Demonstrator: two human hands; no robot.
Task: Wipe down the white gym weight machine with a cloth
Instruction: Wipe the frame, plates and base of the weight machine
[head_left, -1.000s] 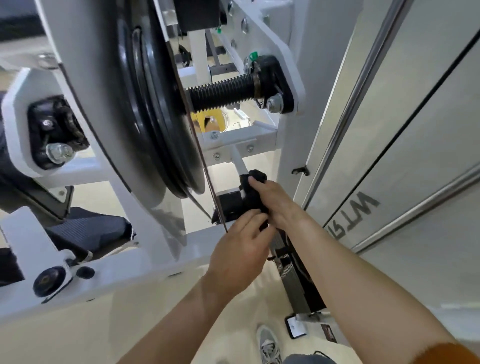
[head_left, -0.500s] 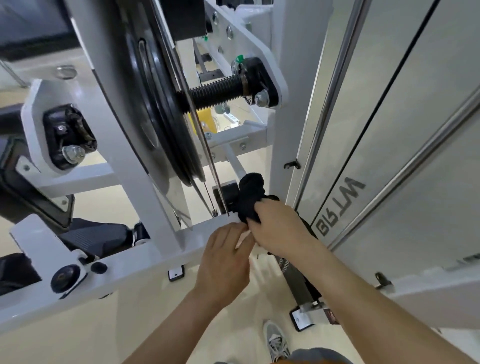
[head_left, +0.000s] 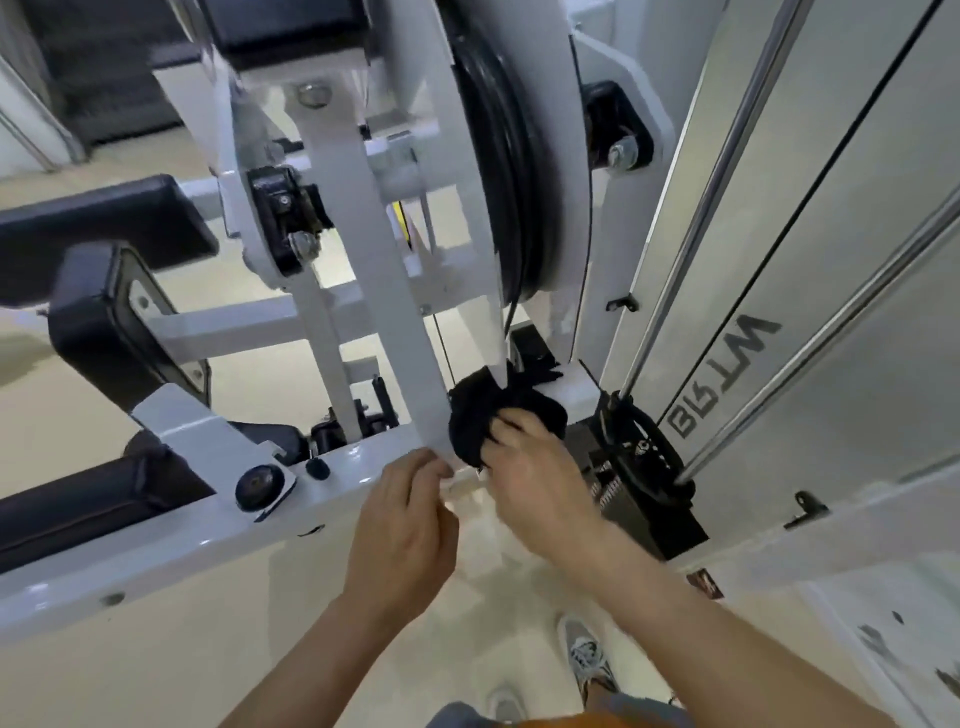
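Black cloth (head_left: 480, 415) in right hand (head_left: 540, 475)

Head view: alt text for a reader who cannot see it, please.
A person's right hand grips a bunched black cloth against the white frame of a gym weight machine. The left hand hangs just beside it, fingers loosely curled, holding nothing.

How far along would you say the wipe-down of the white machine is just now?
Done: cannot tell; no part shows wipe marks. In hand: the right hand holds the black cloth where the slanted upright meets the lower beam, with the left hand beside it. Left, likely: the rest of that beam and the crossbar.
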